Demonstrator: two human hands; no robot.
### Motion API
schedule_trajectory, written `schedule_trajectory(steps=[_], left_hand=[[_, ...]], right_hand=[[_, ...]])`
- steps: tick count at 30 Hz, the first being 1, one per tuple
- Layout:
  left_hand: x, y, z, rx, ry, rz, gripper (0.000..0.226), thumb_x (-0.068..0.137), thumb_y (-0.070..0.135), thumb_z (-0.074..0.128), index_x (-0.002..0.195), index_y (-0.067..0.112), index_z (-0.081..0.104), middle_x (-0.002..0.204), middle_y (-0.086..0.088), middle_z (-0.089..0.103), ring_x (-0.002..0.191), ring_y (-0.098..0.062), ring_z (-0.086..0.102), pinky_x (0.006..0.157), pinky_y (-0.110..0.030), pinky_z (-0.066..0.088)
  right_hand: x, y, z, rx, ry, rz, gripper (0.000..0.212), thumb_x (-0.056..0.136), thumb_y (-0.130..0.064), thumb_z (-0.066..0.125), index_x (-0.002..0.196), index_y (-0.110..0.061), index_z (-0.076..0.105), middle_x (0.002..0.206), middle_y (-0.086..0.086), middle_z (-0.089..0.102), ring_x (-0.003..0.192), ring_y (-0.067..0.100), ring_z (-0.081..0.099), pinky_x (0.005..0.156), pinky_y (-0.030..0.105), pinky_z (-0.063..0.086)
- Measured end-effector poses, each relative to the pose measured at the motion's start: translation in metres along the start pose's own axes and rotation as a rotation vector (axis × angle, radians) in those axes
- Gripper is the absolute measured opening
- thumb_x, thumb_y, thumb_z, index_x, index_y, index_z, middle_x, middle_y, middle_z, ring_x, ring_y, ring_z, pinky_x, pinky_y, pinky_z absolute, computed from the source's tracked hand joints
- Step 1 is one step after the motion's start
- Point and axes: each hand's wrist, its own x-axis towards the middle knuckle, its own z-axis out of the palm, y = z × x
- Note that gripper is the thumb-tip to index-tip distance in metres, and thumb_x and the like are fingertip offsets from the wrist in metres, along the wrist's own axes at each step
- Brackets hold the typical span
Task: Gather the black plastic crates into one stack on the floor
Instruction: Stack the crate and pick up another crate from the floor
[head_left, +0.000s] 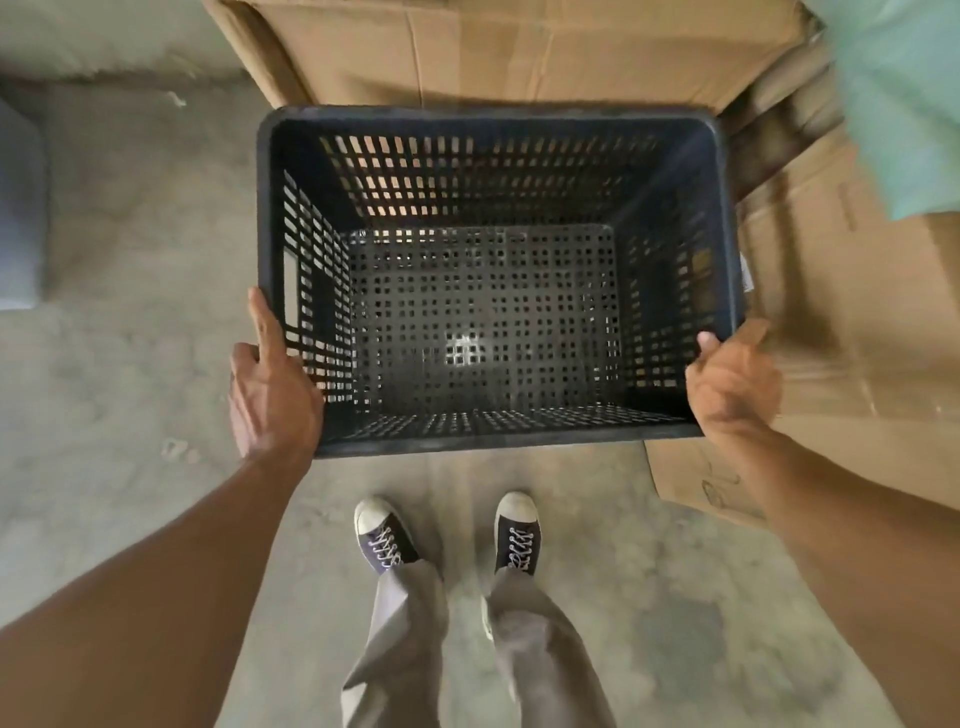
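Note:
One black plastic crate (493, 130) with slotted walls and a perforated bottom fills the middle of the head view, seen from above and empty. My left hand (272, 387) grips its near left corner, the forefinger stretched along the left rim. My right hand (732, 382) grips the near right corner, thumb over the rim. The crate is held in front of my body, above the floor. No other crate is in view.
Flattened brown cardboard (519, 47) lies under and beyond the crate and off to the right. A pale green sheet (904, 104) covers the top right corner. A grey object (21, 208) sits at the left edge. My two shoes (447, 535) stand on the concrete floor.

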Motion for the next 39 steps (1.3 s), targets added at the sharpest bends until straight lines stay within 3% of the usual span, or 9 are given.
schedule_trajectory(steps=[3,11,15,17,22,26,30,33,39], left_hand=[[-0.001,0.0,0.0,-0.037,0.042,-0.003,0.087,0.091,-0.004,0.05,0.156,0.029,0.003,0.105,-0.024,0.048,0.076,-0.037,0.049,0.071,-0.055,0.047],[-0.004,0.0,0.0,0.003,0.061,-0.015,0.077,0.097,0.008,0.046,0.157,0.03,0.002,0.103,-0.024,0.05,0.072,-0.033,0.045,0.066,-0.051,0.043],[-0.004,0.002,0.003,0.024,0.087,-0.01,0.078,0.097,0.009,0.045,0.156,0.034,0.0,0.099,-0.026,0.051,0.068,-0.034,0.047,0.062,-0.049,0.042],[-0.003,0.001,0.003,0.039,0.091,-0.027,0.08,0.097,0.009,0.046,0.155,0.037,-0.002,0.098,-0.026,0.052,0.068,-0.034,0.047,0.064,-0.05,0.043],[-0.003,0.001,0.004,0.067,0.108,-0.013,0.083,0.095,0.01,0.046,0.153,0.042,-0.006,0.091,-0.026,0.052,0.069,-0.038,0.05,0.065,-0.053,0.045],[-0.002,-0.003,0.004,0.071,0.094,-0.016,0.086,0.096,0.01,0.046,0.151,0.046,-0.01,0.084,-0.024,0.05,0.065,-0.035,0.048,0.062,-0.05,0.042],[-0.01,-0.011,0.005,0.014,0.062,-0.056,0.089,0.096,0.006,0.045,0.15,0.049,-0.01,0.064,-0.011,0.04,0.051,-0.023,0.04,0.051,-0.04,0.038],[-0.024,-0.018,0.003,0.011,0.035,-0.071,0.09,0.096,0.004,0.046,0.151,0.048,-0.009,0.061,-0.01,0.04,0.048,-0.022,0.042,0.041,-0.031,0.029],[-0.035,-0.018,0.002,0.039,-0.018,-0.065,0.088,0.098,0.003,0.045,0.152,0.044,-0.011,0.074,-0.021,0.049,0.05,-0.022,0.042,0.051,-0.04,0.041]], right_hand=[[0.0,-0.002,0.004,0.008,0.015,-0.011,0.043,0.096,-0.031,0.047,0.117,0.004,0.038,0.098,0.03,0.061,0.084,0.051,0.061,0.061,0.041,0.039],[-0.001,-0.002,0.001,0.026,-0.009,-0.011,0.04,0.095,-0.03,0.049,0.118,0.001,0.037,0.102,0.028,0.061,0.084,0.051,0.06,0.064,0.044,0.044],[-0.002,0.004,-0.001,0.149,0.028,-0.127,0.05,0.094,-0.023,0.05,0.138,-0.018,0.026,0.123,0.021,0.052,0.083,0.044,0.059,0.064,0.04,0.042],[-0.002,0.007,-0.002,0.171,0.014,-0.188,0.06,0.095,-0.021,0.047,0.145,-0.033,0.016,0.116,0.019,0.054,0.078,0.037,0.057,0.065,0.04,0.042],[0.004,0.012,0.001,0.12,-0.032,-0.229,0.075,0.092,-0.018,0.049,0.148,-0.041,0.005,0.097,0.013,0.06,0.062,0.02,0.043,0.06,0.031,0.033],[0.007,0.012,0.002,0.112,-0.053,-0.218,0.076,0.092,-0.02,0.048,0.146,-0.045,0.001,0.073,0.008,0.054,0.051,0.018,0.04,0.058,0.033,0.034],[0.009,0.016,0.0,0.121,-0.12,-0.226,0.082,0.089,-0.017,0.049,0.145,-0.049,-0.001,0.07,0.008,0.058,0.056,0.024,0.048,0.06,0.034,0.042],[0.0,0.024,0.002,0.15,-0.096,-0.25,0.082,0.088,-0.015,0.05,0.145,-0.048,0.002,0.058,0.002,0.045,0.048,0.017,0.039,0.059,0.031,0.037],[-0.011,0.038,0.003,0.123,-0.086,-0.276,0.082,0.087,-0.013,0.051,0.147,-0.044,0.004,0.056,-0.002,0.04,0.058,0.03,0.047,0.062,0.033,0.04]])
